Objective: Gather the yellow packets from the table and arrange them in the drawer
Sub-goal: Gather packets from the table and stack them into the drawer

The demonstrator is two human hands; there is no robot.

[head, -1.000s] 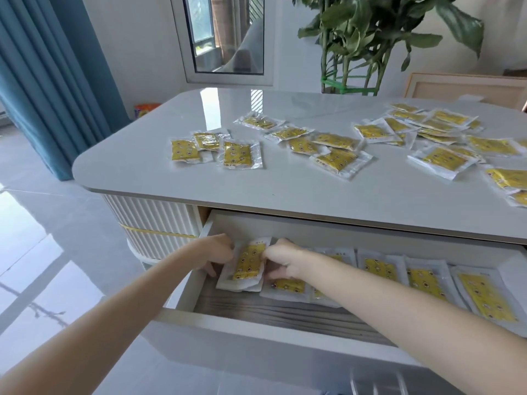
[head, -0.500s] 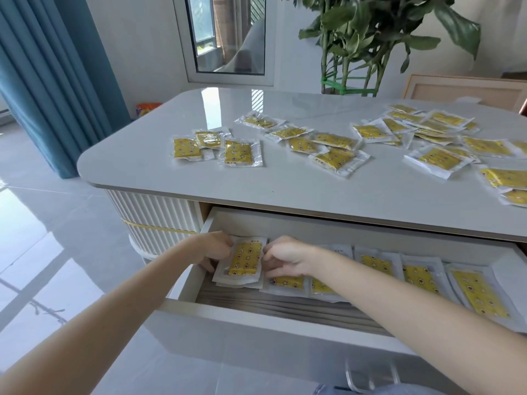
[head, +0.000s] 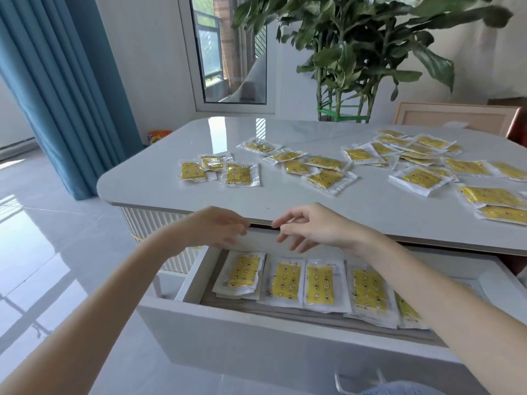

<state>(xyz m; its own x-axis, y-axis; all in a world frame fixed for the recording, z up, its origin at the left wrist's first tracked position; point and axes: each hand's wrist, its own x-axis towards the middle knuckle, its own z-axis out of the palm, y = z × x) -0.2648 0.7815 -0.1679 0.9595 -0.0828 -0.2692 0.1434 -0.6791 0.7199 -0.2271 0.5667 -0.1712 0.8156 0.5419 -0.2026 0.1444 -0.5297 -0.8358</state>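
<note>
The white drawer (head: 256, 332) stands pulled out under the table edge. Inside lies a row of yellow packets, side by side; the leftmost packet (head: 243, 273) tops a small stack. My left hand (head: 216, 226) and my right hand (head: 310, 226) hover empty above the drawer's back, at the table's front edge, fingers loosely spread. Many more yellow packets are scattered on the grey table (head: 159, 181): a group of three (head: 219, 172) at the left, several in the middle (head: 328, 178), several more at the right (head: 422, 178). My right forearm hides part of the drawer's right side.
A large potted plant (head: 356, 58) stands behind the table. Blue curtains (head: 57, 81) hang at the left beside a window (head: 228, 52). A wooden panel (head: 456, 118) leans at the far right. Shiny tiled floor (head: 42, 252) lies left of the drawer.
Both hands have let go of the leftmost packet stack and risen out of the drawer to the table edge. The camera has come closer and tilted down.
</note>
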